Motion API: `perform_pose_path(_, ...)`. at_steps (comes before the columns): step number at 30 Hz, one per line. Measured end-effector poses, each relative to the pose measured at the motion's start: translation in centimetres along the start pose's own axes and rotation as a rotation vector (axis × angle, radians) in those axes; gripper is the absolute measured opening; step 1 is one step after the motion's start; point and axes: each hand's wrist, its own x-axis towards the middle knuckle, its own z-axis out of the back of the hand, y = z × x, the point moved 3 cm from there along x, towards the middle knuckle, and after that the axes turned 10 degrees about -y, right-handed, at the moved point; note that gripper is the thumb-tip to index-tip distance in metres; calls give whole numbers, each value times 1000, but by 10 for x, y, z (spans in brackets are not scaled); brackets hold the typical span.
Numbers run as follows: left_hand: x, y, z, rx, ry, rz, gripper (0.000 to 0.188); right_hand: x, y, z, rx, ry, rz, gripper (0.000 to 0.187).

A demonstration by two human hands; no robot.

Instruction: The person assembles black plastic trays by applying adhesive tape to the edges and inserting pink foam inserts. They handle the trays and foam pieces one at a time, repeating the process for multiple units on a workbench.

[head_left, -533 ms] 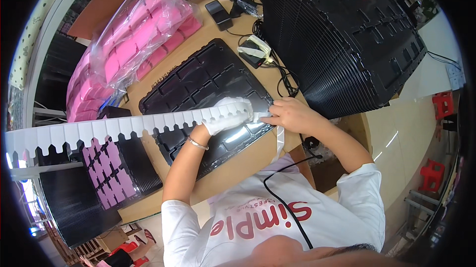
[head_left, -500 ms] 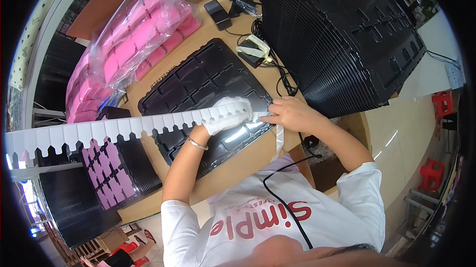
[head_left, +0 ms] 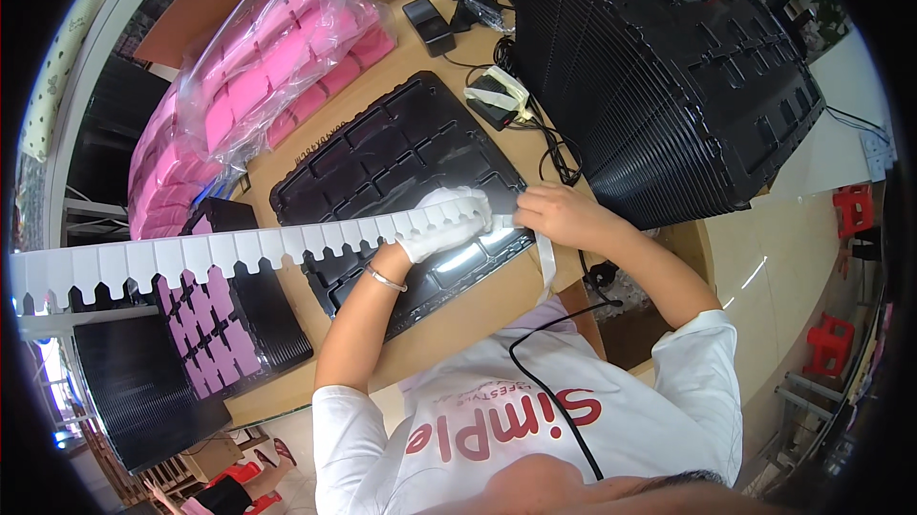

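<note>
My left hand (head_left: 445, 226), in a white glove, is closed over the end of a long white strip (head_left: 220, 249) with notched tabs along its lower edge. That strip runs to the far left of the view. Both hands are over a black plastic tray (head_left: 382, 157) with moulded compartments, lying on the table. My bare right hand (head_left: 565, 215) pinches a pale piece by the tray's right edge, close to the left fingertips. From beneath it a narrow pale ribbon (head_left: 546, 268) hangs past the tray's edge. The fingertips partly hide where strip, piece and ribbon meet.
A tall stack of black trays (head_left: 650, 104) rises at the right. Pink trays in clear plastic (head_left: 277, 66) lie back left. Black trays with purple inserts (head_left: 210, 333) stand at the left. Cables (head_left: 559, 157) and a small black device (head_left: 428, 28) lie behind the tray.
My right hand has shifted slightly right, its fingers drawn closer together. The left hand stays on the strip; the whole scene has shifted a little with the head.
</note>
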Motion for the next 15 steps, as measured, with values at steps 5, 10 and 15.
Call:
perform_pose_path(5,-1,-12,2,-37,8,55,10,12,-11,-22,122,-203,-319,6)
perform_pose_path(10,-10,6,-5,-544,-72,350,11,6,-2,-3,648,-245,-834,7)
perform_pose_path(15,-42,-27,12,-729,-383,444,19,-7,20,-10,1103,-162,-1011,15)
